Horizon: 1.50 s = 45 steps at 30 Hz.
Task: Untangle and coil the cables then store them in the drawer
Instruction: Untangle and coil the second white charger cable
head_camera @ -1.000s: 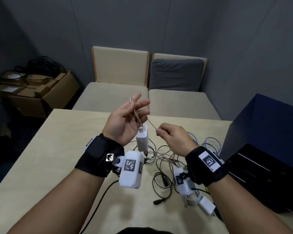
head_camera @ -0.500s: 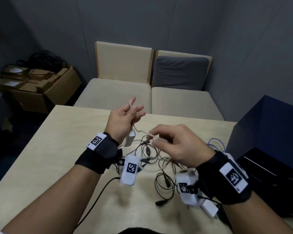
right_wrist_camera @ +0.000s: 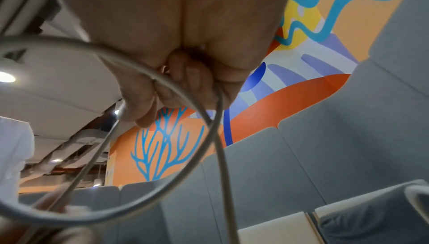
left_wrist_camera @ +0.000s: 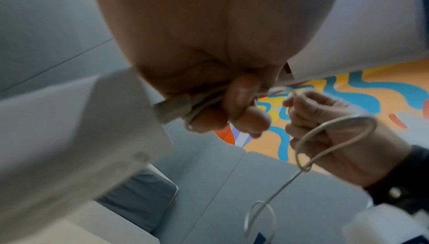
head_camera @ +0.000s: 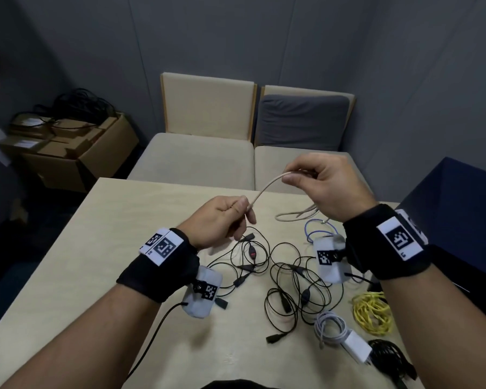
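Behind the right hand (head_camera: 330,188), the beige cable (head_camera: 264,189) passes out of sight.

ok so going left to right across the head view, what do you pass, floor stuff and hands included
cardboard boxes → left hand → beige cable stretched between the hands → right hand → dark blue unit
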{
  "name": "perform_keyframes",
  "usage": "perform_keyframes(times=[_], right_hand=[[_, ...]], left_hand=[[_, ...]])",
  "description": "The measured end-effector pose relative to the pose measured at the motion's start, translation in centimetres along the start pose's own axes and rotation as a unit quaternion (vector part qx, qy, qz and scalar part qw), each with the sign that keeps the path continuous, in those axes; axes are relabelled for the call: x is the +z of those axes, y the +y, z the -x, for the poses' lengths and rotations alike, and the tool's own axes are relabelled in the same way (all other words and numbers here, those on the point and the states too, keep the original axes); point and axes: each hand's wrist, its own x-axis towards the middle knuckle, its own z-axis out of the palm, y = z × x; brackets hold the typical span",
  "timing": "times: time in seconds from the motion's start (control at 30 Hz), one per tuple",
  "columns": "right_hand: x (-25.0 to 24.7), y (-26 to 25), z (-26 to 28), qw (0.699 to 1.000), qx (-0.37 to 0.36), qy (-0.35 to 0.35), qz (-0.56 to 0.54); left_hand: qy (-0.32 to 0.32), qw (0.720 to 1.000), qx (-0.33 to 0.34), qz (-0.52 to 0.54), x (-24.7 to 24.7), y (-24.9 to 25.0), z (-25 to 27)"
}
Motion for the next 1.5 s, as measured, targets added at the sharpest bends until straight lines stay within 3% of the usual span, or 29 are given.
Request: perform_keyframes(times=[0.13, 0.23, 0.37, 0.57, 0.63, 0.8, 0.93, 1.03, 1.13, 1.27, 1.37, 1.5], right_hand=[[-0.2, 0.0, -0.2, 1.000, 0.000, 0.001, 0.000], [-0.1, 0.8, -0.2, 0.997, 0.060, 0.010, -0.046], [0.6, 2.5, 1.0, 0.964, 0.159, -0.006, -0.215], [4.9, 4.2, 5.6, 0.922, 0.201, -0.208, -0.257], [6.4, 4.2, 6.5, 0.915, 0.204, -0.266, -0.225], [7.1, 3.7, 6.5, 0.942, 0.195, -0.230, -0.147], [6.5, 7.5, 7.2, 0.942, 0.249, -0.222, 0.037], [5.9, 11.5, 8.9, 0.876, 0.345, -0.271, 0.202], [5.6, 14.3, 11.2, 0.800, 0.411, -0.323, 0.294], [5.5, 15.8, 12.8, 0.757, 0.469, -0.326, 0.317], [5.3, 15.4, 12.2, 0.773, 0.444, -0.333, 0.308], [5.4, 13.8, 9.6, 0.853, 0.419, -0.225, 0.214]], left_hand=[[-0.060, 0.998, -0.004, 0.011, 0.0, -0.4, 0.2], [-0.054, 0.997, 0.013, 0.049, 0.1, -0.4, 0.1], [0.044, 0.982, 0.015, 0.181, -0.2, -0.3, -0.4], [0.195, 0.948, 0.001, 0.249, -1.1, 0.0, -1.1], [0.210, 0.942, -0.019, 0.262, -1.3, 0.4, -1.2], [0.252, 0.927, -0.015, 0.276, -2.3, 0.6, -1.3], [0.301, 0.908, -0.011, 0.292, -3.8, 1.0, -1.1], [0.350, 0.881, 0.017, 0.317, -5.1, 1.3, -1.0], [0.383, 0.858, 0.031, 0.341, -5.9, 1.5, -1.0], [0.406, 0.841, 0.035, 0.357, -5.7, 1.5, -1.1], [0.369, 0.873, 0.027, 0.317, -4.8, 1.4, -1.4], [0.303, 0.926, 0.006, 0.226, -2.6, 1.0, -1.9]])
